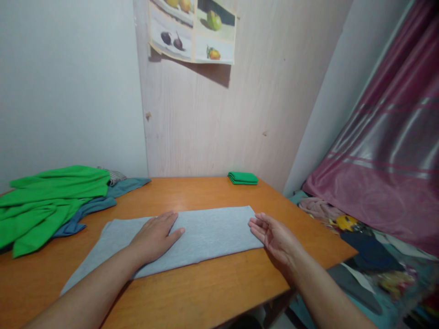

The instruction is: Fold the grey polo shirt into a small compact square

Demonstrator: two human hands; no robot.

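A light grey cloth (212, 233), folded into a long strip, lies flat across the wooden table. Its left end flares out toward the near edge, partly behind my left forearm. My left hand (156, 240) rests palm down on the cloth, fingers stretched and thumb apart. At the strip's right end, my right hand (274, 235) is turned palm inward with its fingers extended; the fingertips meet the cloth's short edge. Neither hand is closed around the fabric.
On the table (192, 194), a heap of green cloth (61, 187) with blue fabric (103, 201) lies at the left. A folded green cloth (243, 178) sits at the back right. Beyond the right edge are a pink curtain (380, 173) and assorted items.
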